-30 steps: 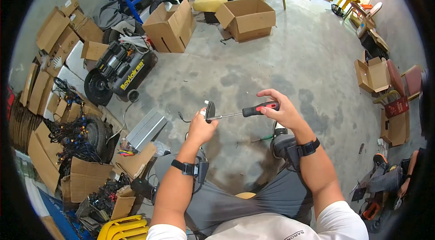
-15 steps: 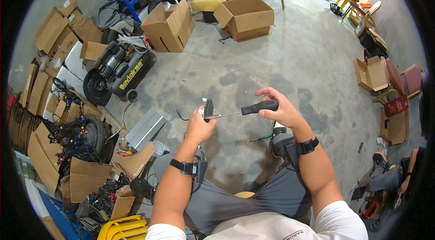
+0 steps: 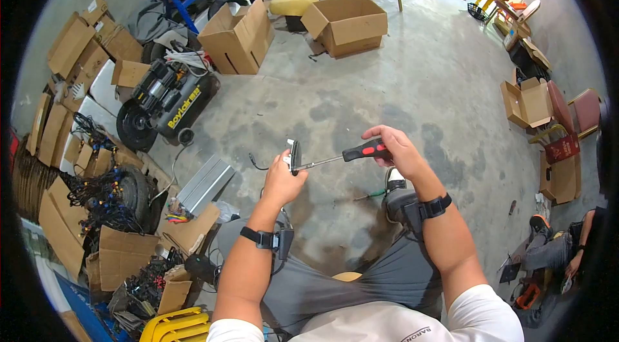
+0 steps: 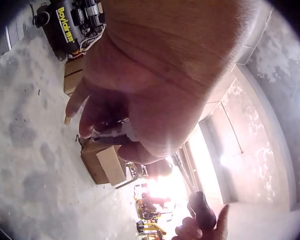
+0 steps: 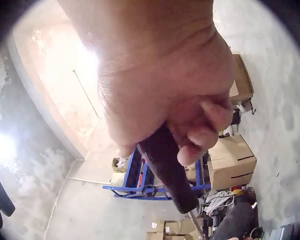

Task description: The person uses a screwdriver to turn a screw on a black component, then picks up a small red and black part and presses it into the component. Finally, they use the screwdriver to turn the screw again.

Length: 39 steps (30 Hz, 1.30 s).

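In the head view my left hand (image 3: pixel 282 182) holds a thin, dark, rounded part (image 3: pixel 296 156) upright by its edge, with a pale piece on its near side. The left wrist view mostly hides that part behind the palm. My right hand (image 3: pixel 401 151) grips a screwdriver (image 3: pixel 365 150) by its black and red handle. Its metal shaft points left, and the tip meets the lower edge of the dark part. Curled fingers wrap the dark handle (image 5: pixel 167 170) in the right wrist view. A short black cable (image 3: pixel 256 162) shows just left of the left hand.
A green-handled tool (image 3: pixel 371 195) lies on the floor by the right shoe. To the left are a silver metal case (image 3: pixel 206 186), an air compressor (image 3: pixel 174 100) and tangled wires (image 3: pixel 106 203). Open cardboard boxes (image 3: pixel 351 22) stand ahead. Another person (image 3: pixel 574 258) is at the right edge.
The screwdriver handle has rolled about its axis, its red patches going out of sight and coming back. The right hand's fingers and thumb have shifted round it. The left hand stays nearly still.
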Motion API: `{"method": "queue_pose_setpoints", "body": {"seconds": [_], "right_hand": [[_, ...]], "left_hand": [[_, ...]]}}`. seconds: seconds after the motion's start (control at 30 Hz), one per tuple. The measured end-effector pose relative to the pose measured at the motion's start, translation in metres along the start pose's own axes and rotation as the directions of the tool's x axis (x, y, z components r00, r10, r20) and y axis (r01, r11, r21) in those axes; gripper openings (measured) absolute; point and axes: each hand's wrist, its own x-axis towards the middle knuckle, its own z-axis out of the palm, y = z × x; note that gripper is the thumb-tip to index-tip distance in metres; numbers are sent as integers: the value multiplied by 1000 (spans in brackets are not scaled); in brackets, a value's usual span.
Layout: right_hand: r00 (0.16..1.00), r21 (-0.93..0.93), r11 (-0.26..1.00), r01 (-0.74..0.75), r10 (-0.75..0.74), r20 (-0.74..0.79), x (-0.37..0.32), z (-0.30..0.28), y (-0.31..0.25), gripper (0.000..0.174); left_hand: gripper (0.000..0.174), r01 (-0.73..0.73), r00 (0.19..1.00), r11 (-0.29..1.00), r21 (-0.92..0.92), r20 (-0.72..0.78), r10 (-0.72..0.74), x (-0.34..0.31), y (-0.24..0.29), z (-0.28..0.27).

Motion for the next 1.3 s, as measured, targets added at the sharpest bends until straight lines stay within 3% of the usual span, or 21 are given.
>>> {"method": "queue_pose_setpoints", "body": {"seconds": [0.03, 0.07, 0.13, 0.27, 0.33, 0.47, 0.53, 0.57, 0.63, 0.67, 0.73, 0.77, 0.83, 0.87, 0.93, 0.97, 1.03, 1.07, 1.13, 1.27, 1.3], "right_hand": [[990, 61, 988, -141, 140, 12, 1, -2, 0, 38], [990, 62, 988, -141, 140, 12, 0, 1, 0, 38], [982, -113, 979, 171, -178, -57, -2, 9, 2, 38], [971, -183, 954, 236, -240, 0, -2, 5, 3, 37], [997, -17, 998, -62, 61, -37, 1, 4, 1, 44], [996, -41, 998, -50, 46, -82, -2, 10, 0, 42], [941, -220, 920, 324, -337, -23, 2, 10, 10, 42], [942, -219, 921, 324, -336, -22, 2, 8, 11, 42], [991, -172, 978, 119, -128, -40, 0, 8, 4, 41], [991, -173, 978, 118, -126, -40, 2, 4, 5, 41], [984, -24, 984, -176, 177, 12, 6, -6, 6, 47], [984, -24, 984, -176, 177, 11, 5, -4, 8, 47], [991, -168, 983, 75, -92, -96, 2, 7, 5, 46], [991, -168, 983, 76, -93, -95, 3, 8, 7, 46], [902, -287, 865, 411, -432, -9, 5, 8, 12, 44], [902, -287, 865, 411, -431, -9, 5, 8, 11, 44], [971, -30, 973, 230, -231, -64, 4, 10, 7, 43], [971, -30, 973, 229, -231, -64, 4, 7, 7, 43], [996, 81, 993, -87, 89, -21, 4, -1, 6, 45], [996, -112, 994, 13, -23, -90, 2, 9, 2, 46], [981, -139, 975, 173, -183, -65, 4, 10, 7, 46]], "left_hand": [[65, -1, 1000, 1000, -2, 2, 1, 0, 2, -1], [65, -1, 1000, 1000, -2, 2, 1, 0, 1, -1], [65, -8, 1000, 1000, -4, -14, 8, 1, 0, -1], [65, -22, 999, 999, -23, -40, 21, 2, -2, -1], [64, -18, 999, 1000, -9, -29, 18, 2, -2, -1], [64, -21, 999, 1000, 0, -26, 21, 2, -3, 0], [64, -17, 999, 999, -29, -32, 16, 1, -1, -2], [64, -15, 999, 999, -29, -33, 14, 1, 0, -4], [63, -21, 999, 999, -37, -29, 20, 0, 2, -5], [63, -20, 999, 999, -38, -28, 19, 0, 1, -4], [61, -24, 999, 999, -44, -35, 23, 0, 2, -4], [61, -25, 999, 999, -45, -35, 23, 0, 2, -4], [62, -12, 1000, 999, -40, -27, 11, 0, 4, -6], [62, -11, 1000, 999, -40, -29, 10, 0, 3, -6], [63, -29, 999, 998, -51, -40, 27, 1, 1, -4], [63, -29, 999, 998, -51, -40, 27, 1, 0, -2], [56, -50, 996, 998, -35, -82, 47, 1, -2, 1], [56, -49, 996, 998, -35, -82, 46, 1, -2, 0], [63, -1, 1000, 999, -34, -7, 1, 1, 2, -4], [63, -5, 1000, 999, -38, -16, 4, 1, 1, -4], [63, -12, 1000, 999, -35, -28, 11, 1, 0, -2]]}}
